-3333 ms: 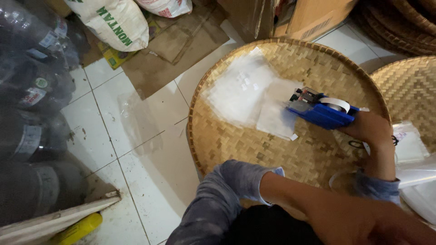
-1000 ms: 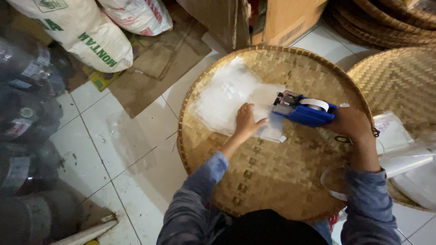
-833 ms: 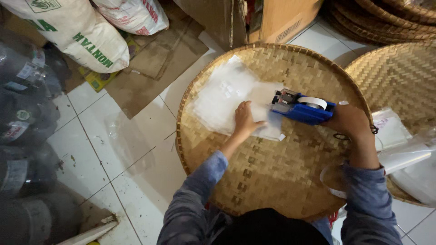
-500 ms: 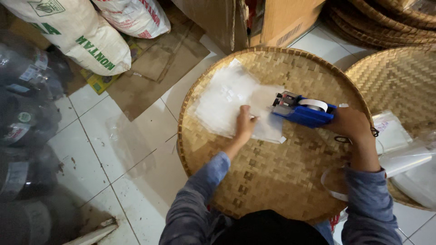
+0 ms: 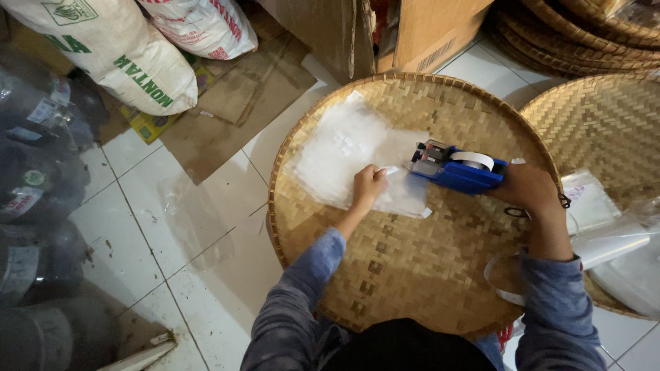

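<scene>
**Blue label gun meets the clear bags on the big woven tray**

The person sits over a big round woven tray (image 5: 412, 275) on the floor. Both hands are on it.

The left hand (image 5: 369, 189) is curled, w/ fingertips pressed down on a pile of clear plastic bags (image 5: 344, 151). It pins the near edge of the top bag flat. It is a press, not a real grab.

The right hand (image 5: 526, 189) is wrapped tight round the back of a blue label gun (image 5: 457, 172). A white roll sits on top of the gun. You can't see the fingers under the handle, so how hard they squeeze is not clear.

The main thing: the gun lies long-ways from right to left. Its back is in the right hand and its nose points left, at the bags. The nose is just beside the left hand's fingertips, right at the bag edge. So the bags lie to the left of the gun, and the left hand is the nearer one to them. The bag pile itself runs up and away to the far left part of the tray.

Round about: a 2nd woven tray (image 5: 605, 130) on the right, w/ more plastic bags (image 5: 605, 227) on it. White sacks (image 5: 130, 62) and flat brown cardboard (image 5: 234, 117) lie on the white tile floor (image 5: 124, 227) at the far left. Cardboard boxes (image 5: 412, 34) stand past the tray.
</scene>
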